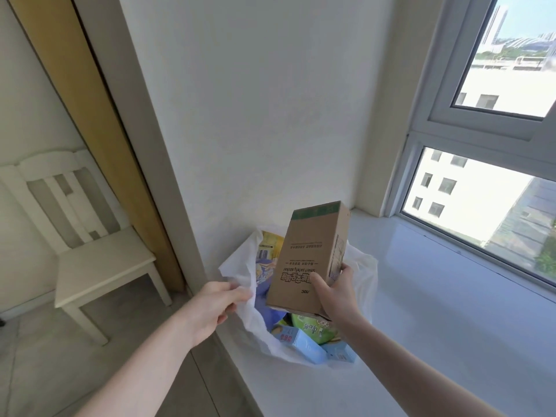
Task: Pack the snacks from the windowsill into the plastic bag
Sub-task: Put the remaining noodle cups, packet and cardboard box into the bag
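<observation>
windowsill (436,311): white, glossy, running under the window (481,206) on the right.
plastic bag (365,275): white, standing open at the left end of the windowsill, its back against the wall and its front close to the near edge.
left hand (210,308): fingers and thumb pinch the bag's left rim and hold it out over the left edge of the sill.
right hand (337,293): grasps the lower end of a brown cardboard box (307,257), thumb on the front face, fingers round the right side.
cardboard box: held upright with a slight tilt, above the bag's mouth, clear of the sill; a green band shows at its top; its print reads upside down.
bag contents, rear left: a yellow packet (269,248) standing against the bag's wall, a purple-blue packet (264,293) below it.
bag contents, front: a green packet (313,328) under the box, a light blue box (304,344) lying at the near rim, a second light blue box (341,353) just beside it on the right.
floor side: a white wooden chair (99,263) stands left of the sill, well apart from the bag.
</observation>
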